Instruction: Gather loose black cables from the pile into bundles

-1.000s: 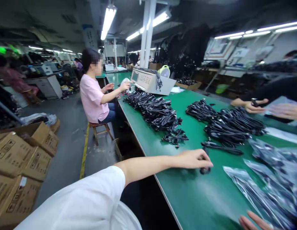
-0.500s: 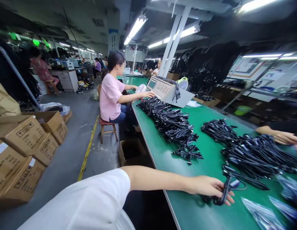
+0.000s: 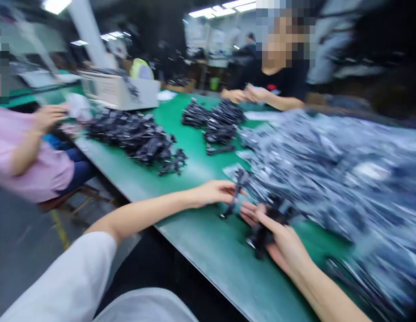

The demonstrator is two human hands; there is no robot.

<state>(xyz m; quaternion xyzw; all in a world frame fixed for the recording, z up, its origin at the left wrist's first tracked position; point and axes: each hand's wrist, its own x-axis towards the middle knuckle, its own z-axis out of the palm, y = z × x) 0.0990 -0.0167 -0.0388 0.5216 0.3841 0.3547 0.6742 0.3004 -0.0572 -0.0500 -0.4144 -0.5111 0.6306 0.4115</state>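
Observation:
My left hand (image 3: pixel 221 193) is closed on a black cable bundle (image 3: pixel 237 190) just above the green table (image 3: pixel 191 228). Close by on its right, my right hand (image 3: pixel 275 232) has its fingers wrapped round more black cables (image 3: pixel 261 235). The two hands are near each other but apart. Motion blurs both bundles. Beyond my left hand lies a long pile of black cables (image 3: pixel 134 136), with a second pile (image 3: pixel 214 120) farther back.
Clear plastic bags (image 3: pixel 322 165) heap up along the right side. A person in pink (image 3: pixel 30 156) sits at the left; another in black (image 3: pixel 282 82) works across the table. A beige instrument (image 3: pixel 110 89) stands at the back left, and loose cables (image 3: pixel 362 281) lie at the lower right.
The view has swung to the right. My left hand has come back toward me with its cable bundle, and my right hand has come into view holding cables.

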